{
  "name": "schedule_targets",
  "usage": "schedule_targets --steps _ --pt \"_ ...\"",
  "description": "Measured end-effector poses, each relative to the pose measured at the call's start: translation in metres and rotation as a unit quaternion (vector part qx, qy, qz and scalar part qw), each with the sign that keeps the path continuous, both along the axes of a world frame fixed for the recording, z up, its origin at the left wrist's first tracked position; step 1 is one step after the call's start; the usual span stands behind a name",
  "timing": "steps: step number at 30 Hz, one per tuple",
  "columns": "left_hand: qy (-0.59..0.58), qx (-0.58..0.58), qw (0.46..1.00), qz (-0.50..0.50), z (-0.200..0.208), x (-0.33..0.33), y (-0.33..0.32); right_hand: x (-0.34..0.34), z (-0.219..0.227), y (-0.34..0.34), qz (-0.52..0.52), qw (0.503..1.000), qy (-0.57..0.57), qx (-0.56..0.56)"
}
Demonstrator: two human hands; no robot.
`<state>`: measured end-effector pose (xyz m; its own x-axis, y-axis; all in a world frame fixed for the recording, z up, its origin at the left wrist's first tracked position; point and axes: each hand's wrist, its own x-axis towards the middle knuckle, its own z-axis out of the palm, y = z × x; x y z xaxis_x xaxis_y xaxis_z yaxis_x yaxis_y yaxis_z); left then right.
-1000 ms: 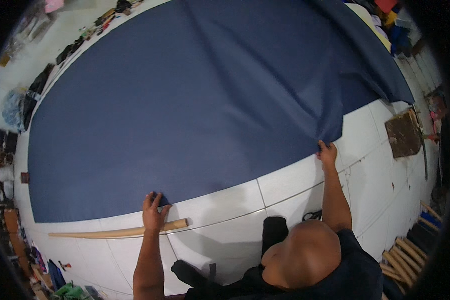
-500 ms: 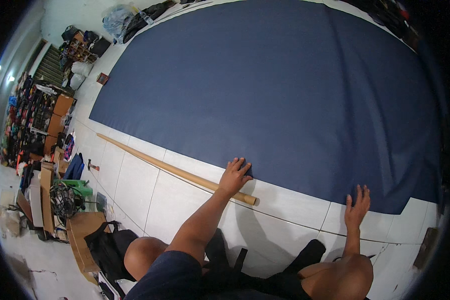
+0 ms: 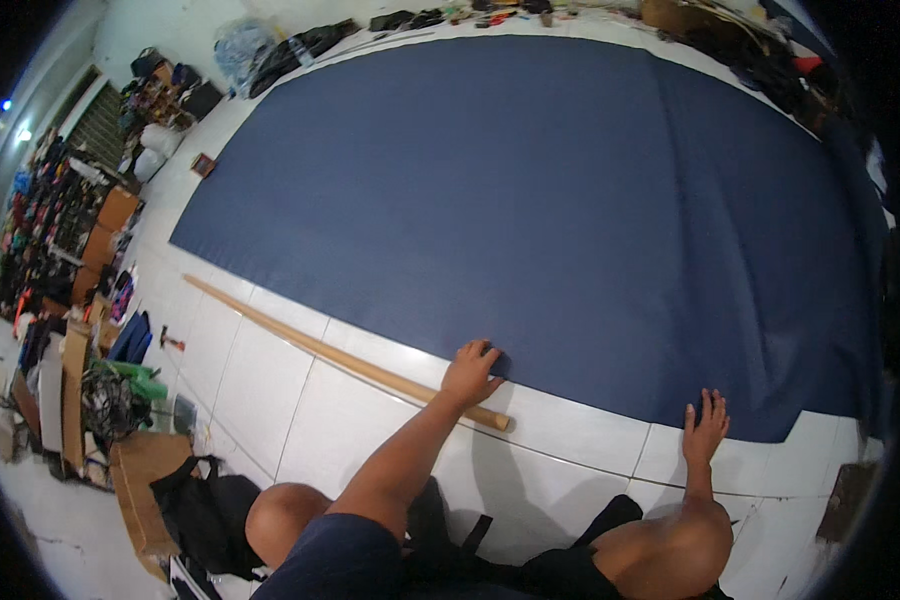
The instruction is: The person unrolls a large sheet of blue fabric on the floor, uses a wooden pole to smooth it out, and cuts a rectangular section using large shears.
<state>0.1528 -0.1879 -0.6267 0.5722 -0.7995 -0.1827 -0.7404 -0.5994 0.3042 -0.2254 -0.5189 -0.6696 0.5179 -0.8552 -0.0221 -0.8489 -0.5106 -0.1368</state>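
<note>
A large navy blue fabric (image 3: 530, 200) lies spread flat over the white tiled floor (image 3: 270, 380). My left hand (image 3: 473, 370) rests on the fabric's near edge with its fingers bent, its wrist crossing the end of a long wooden stick (image 3: 320, 348). The stick lies on the tiles along that edge. My right hand (image 3: 705, 428) lies flat with fingers apart on the same edge, near the fabric's right corner. Neither hand holds anything. My bare knees (image 3: 670, 545) show at the bottom.
A black bag (image 3: 205, 510) and a cardboard box (image 3: 140, 470) sit at my lower left. Shelves and piled goods (image 3: 60, 250) line the left side. Clothes and clutter (image 3: 300, 40) lie along the far edge of the fabric.
The view has swung left, so the stick and the left clutter now show. Both hands stay at the fabric's near edge. The left hand has moved from the tiles onto the fabric's edge.
</note>
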Motion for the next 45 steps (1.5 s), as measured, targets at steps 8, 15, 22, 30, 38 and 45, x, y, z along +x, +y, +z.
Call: schedule_targets --steps 8,15,22,30,38,45 --pt "0.006 0.152 0.986 -0.074 0.105 0.107 0.056 0.053 0.063 -0.026 0.125 0.985 -0.076 -0.094" --pt "-0.051 -0.028 0.866 0.497 0.041 0.152 0.209 0.240 0.209 0.092 0.559 0.804 0.163 0.124" --pt "0.049 -0.281 0.695 0.660 -0.059 0.134 0.229 0.298 0.091 0.294 0.530 0.819 0.115 0.188" --pt "-0.081 -0.304 0.821 0.477 -0.020 0.210 0.201 0.376 0.076 0.286 0.401 0.902 -0.023 0.157" --pt "-0.127 -0.014 0.907 0.401 -0.054 0.251 0.156 0.487 0.050 0.220 0.294 0.953 0.004 0.078" --pt "-0.153 -0.019 0.908 0.390 -0.056 0.253 0.156 0.431 0.047 0.130 0.136 0.989 0.004 0.052"
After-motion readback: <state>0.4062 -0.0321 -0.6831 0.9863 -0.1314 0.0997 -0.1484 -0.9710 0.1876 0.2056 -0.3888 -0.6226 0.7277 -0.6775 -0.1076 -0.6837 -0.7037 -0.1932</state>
